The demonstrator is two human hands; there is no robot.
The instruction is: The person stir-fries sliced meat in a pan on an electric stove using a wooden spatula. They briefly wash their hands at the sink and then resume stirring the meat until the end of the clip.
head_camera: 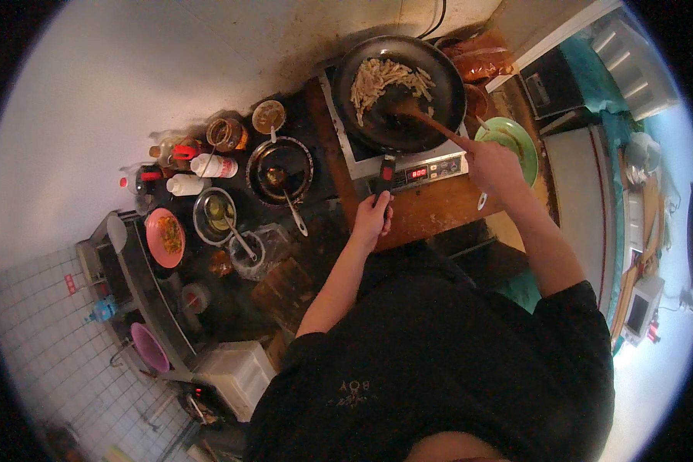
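Observation:
My left hand [373,217] grips the black handle [386,173] of a dark frying pan [439,124]. Pale cooked strips of food [384,78] lie mostly along the far left side of the pan, too small to name surely. In my right hand [495,170] is a wooden spatula [436,124], its blade down on the pan's floor near the middle, just below the strips. The pan sits on an induction cooker [404,176] with a lit red display. Right of it, partly behind my right hand, stands a green bowl [505,130] with a utensil in it.
Left of the cooker are a pan of dark liquid with a ladle [274,167], a steel bowl [199,216], sauce bottles [213,166], a jar [222,136] and a pink plate of food [160,238]. A reddish plastic bag [485,58] lies behind the green bowl. Walls [254,52] rise close behind.

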